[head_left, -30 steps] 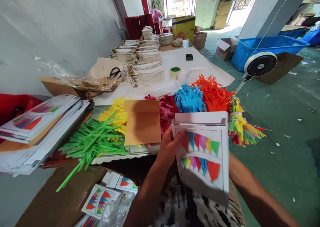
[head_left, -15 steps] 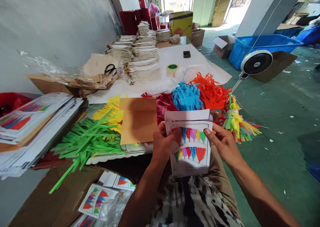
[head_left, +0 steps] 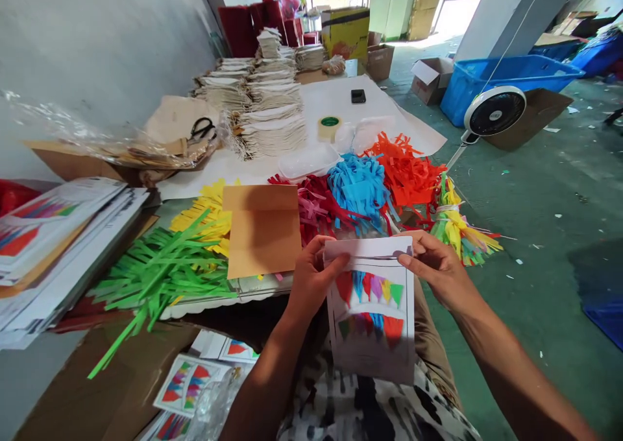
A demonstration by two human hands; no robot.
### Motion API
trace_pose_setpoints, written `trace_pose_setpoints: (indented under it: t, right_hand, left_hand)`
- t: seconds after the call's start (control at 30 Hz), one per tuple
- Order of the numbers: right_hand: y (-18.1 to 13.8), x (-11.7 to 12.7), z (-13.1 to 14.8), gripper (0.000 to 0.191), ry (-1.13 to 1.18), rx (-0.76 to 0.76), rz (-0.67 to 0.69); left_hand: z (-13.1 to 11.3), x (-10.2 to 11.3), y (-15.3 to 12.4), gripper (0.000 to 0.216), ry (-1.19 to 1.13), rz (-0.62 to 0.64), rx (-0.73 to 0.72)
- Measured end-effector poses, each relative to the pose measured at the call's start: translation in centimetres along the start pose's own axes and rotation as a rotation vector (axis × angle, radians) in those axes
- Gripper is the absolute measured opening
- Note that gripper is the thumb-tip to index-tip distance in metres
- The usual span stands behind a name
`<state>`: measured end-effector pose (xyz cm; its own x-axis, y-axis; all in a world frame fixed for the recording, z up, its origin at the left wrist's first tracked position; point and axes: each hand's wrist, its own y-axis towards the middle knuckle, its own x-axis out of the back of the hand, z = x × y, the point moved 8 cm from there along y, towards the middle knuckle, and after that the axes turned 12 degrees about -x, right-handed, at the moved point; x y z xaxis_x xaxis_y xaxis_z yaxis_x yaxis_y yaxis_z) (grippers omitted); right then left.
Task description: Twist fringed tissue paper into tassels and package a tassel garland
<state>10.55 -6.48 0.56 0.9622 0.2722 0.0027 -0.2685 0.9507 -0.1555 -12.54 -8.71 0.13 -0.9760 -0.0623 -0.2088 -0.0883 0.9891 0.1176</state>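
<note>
Both hands hold a white card printed with two rows of coloured pennants, upright over my lap. My left hand pinches its top left corner, thumb across the front. My right hand grips the top right corner, fingers curled over the folded top edge. Just beyond the card lie piles of paper strips: green, yellow, dark red, blue and orange. A brown envelope rests on the yellow and green strips.
A stack of printed sheets sits at the left. More pennant cards lie in a carton below. Further back stand stacked paper bags, a tape roll, scissors and a phone. A fan and blue crate stand on the floor.
The card, first held up close by the left hand alone, has come down over my lap. The right hand took hold of its top right corner.
</note>
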Motion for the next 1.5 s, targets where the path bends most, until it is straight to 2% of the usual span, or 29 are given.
trace_pose_setpoints:
  t: [0.2,0.33,0.5,0.67,0.77,0.83,1.0,1.03,1.13,1.3,1.4,1.5]
  right_hand:
    - [-0.7,0.2,-2.2,0.029,-0.09,-0.071,0.013]
    - [-1.9,0.1,-3.9,0.023,-0.044,-0.095,0.056]
    - [-3.1,0.2,-5.3,0.023,0.027,-0.108,0.125]
    - [-4.0,0.9,-5.3,0.023,-0.049,-0.071,0.101]
    - [-4.6,1.1,-4.8,0.021,-0.125,-0.03,0.071]
    - [-5.0,0.9,-4.6,0.023,-0.118,-0.042,0.081]
    - [-6.2,0.7,-4.9,0.056,0.137,-0.175,0.112]
    - [-6.5,0.7,-5.2,0.057,0.203,-0.205,0.102]
    - [-7.4,0.6,-6.6,0.042,0.398,-0.337,0.039]
    - [-8.4,0.3,-7.9,0.024,0.522,-0.49,-0.103]
    - [-8.5,-0.7,-7.3,0.023,0.586,-0.537,-0.035]
    - [-8.8,-1.3,-6.5,0.014,0.563,-0.554,0.02]
  left_hand:
    - [2.3,0.4,-1.3,0.038,0.075,0.096,0.085]
    - [3.9,0.4,-2.2,0.03,0.106,0.142,0.094]
    - [4.1,-0.3,-3.1,0.03,0.153,0.238,0.097]
    - [3.3,-1.0,-3.3,0.022,0.198,0.285,0.083]
    - [2.9,-0.9,-3.6,0.015,0.245,0.251,0.069]
    - [3.0,-0.7,-4.0,0.02,0.219,0.207,0.103]
    - [4.3,-0.9,-6.2,0.048,-0.136,0.168,0.249]
    - [4.6,-1.0,-6.8,0.053,-0.222,0.145,0.277]
    - [5.6,-1.2,-8.2,0.063,-0.409,0.057,0.388]
    - [5.8,-1.5,-9.0,0.043,-0.477,-0.012,0.507]
    - [5.2,-1.6,-8.9,0.037,-0.468,0.014,0.593]
    - [4.6,-1.6,-8.8,0.031,-0.452,0.032,0.667]
